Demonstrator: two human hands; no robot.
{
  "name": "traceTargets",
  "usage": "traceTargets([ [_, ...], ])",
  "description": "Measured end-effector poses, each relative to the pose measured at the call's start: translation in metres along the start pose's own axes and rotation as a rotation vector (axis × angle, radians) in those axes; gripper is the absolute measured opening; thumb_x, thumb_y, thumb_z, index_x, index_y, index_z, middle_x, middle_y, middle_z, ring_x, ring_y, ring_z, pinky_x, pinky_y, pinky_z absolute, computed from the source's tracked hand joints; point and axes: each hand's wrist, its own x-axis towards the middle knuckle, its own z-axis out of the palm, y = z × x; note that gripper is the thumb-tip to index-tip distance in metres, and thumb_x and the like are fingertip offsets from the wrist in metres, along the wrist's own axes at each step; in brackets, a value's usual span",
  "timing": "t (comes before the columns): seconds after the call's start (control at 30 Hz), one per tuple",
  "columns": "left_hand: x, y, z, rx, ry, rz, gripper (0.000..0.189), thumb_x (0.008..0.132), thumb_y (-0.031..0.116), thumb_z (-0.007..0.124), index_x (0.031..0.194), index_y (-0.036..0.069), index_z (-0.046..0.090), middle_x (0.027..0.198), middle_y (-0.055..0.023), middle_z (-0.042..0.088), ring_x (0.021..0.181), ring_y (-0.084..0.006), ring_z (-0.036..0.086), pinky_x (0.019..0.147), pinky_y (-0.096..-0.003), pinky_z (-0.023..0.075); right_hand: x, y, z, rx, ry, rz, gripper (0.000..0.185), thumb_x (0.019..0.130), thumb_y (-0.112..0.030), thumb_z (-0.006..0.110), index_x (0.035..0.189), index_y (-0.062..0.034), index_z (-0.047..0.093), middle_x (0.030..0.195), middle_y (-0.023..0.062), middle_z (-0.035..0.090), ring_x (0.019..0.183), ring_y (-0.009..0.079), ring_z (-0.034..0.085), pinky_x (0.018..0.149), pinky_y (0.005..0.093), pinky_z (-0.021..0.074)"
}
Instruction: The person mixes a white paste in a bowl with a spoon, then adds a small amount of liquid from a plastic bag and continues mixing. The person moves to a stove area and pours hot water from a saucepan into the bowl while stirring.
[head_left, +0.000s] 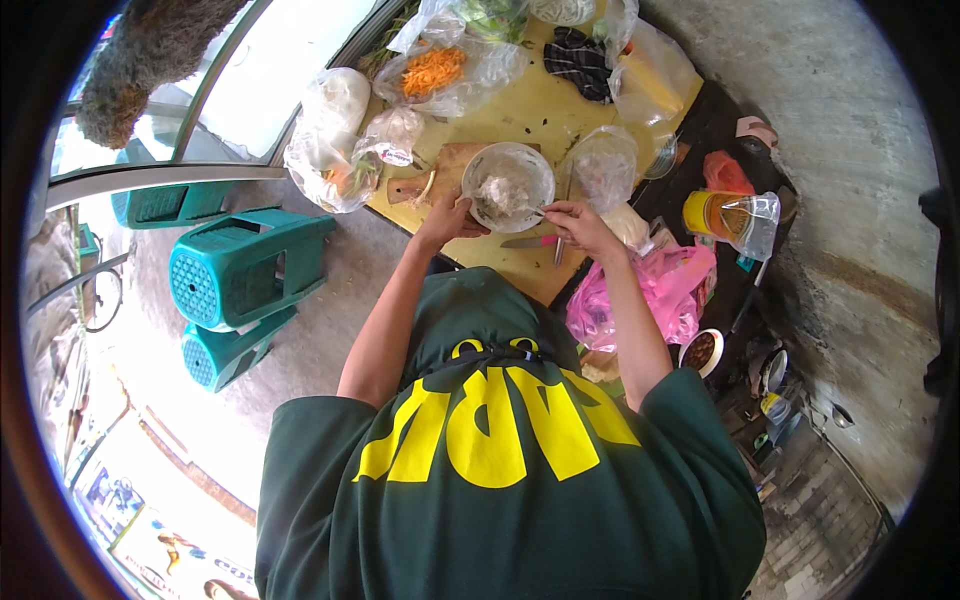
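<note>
My left hand (453, 220) grips the left rim of a white bowl (544, 174). Inside the bowl lies a heap of white flour-like powder (504, 195). Between the fingers of my right hand (579, 225) is the handle of a metal spoon (538, 212), whose end reaches into the bowl at its right side. Behind and left of the bowl, a wooden cutting board (450, 163) shows partly, with a spring onion or similar stalk (426, 187) on it. Below the bowl, a knife with a pink handle (546, 241) rests on the yellow tabletop (517, 264).
Shredded carrot (433, 72) sits in a clear plastic bag at the back. Other filled bags (334, 169) line the left edge. A pink plastic bag (660, 289) lies under my right forearm. Oil in a plastic container (724, 214) stands right. Green plastic stools (247, 270) stand left.
</note>
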Motion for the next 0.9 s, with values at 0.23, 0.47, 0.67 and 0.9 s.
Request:
traceTargets([
  [0.23,0.003,-0.002,0.000,-0.049,-0.013,-0.046,0.044,0.112,0.025,0.037,0.151,0.006,0.037,0.121,-0.0212,0.070,0.099,-0.0332,0.077,0.082,-0.0373,0.0642,-0.003,-0.019,-0.011,-0.268,0.138,-0.232,0.025,0.100,-0.020,0.069,0.116,-0.0016,0.075,0.070,-0.0023,0.060,0.058,0.0062,0.048,0.054,0.0244,0.0386],
  [0.47,0.006,-0.009,0.000,-0.054,0.003,-0.045,0.043,0.111,0.028,0.039,0.149,0.007,0.040,0.126,-0.0197,0.068,0.099,-0.0317,0.076,0.083,-0.0378,0.0631,-0.054,-0.081,0.023,-1.059,0.480,-0.506,0.024,0.097,-0.023,0.066,0.114,-0.0097,0.077,0.091,0.0181,0.075,0.083,0.0350,0.072,0.074,0.0433,0.0547],
  [0.67,0.002,-0.011,0.002,-0.017,0.040,-0.035,0.044,0.111,0.031,0.042,0.148,0.008,0.042,0.128,-0.0164,0.066,0.105,-0.0284,0.073,0.087,-0.0403,0.0613,-0.081,-0.113,0.069,-1.181,0.581,-0.477,0.025,0.099,-0.028,0.063,0.112,-0.0133,0.077,0.092,0.0181,0.075,0.089,0.0391,0.071,0.078,0.0461,0.0554],
  [0.9,0.006,-0.013,0.001,0.001,0.056,-0.049,0.043,0.111,0.032,0.043,0.147,0.007,0.046,0.128,-0.0145,0.067,0.103,-0.0261,0.072,0.087,-0.0397,0.0613,-0.090,-0.123,0.073,-1.254,0.631,-0.428,0.023,0.098,-0.028,0.065,0.111,-0.0145,0.077,0.092,0.0174,0.075,0.089,0.0379,0.072,0.079,0.0460,0.0556],
])
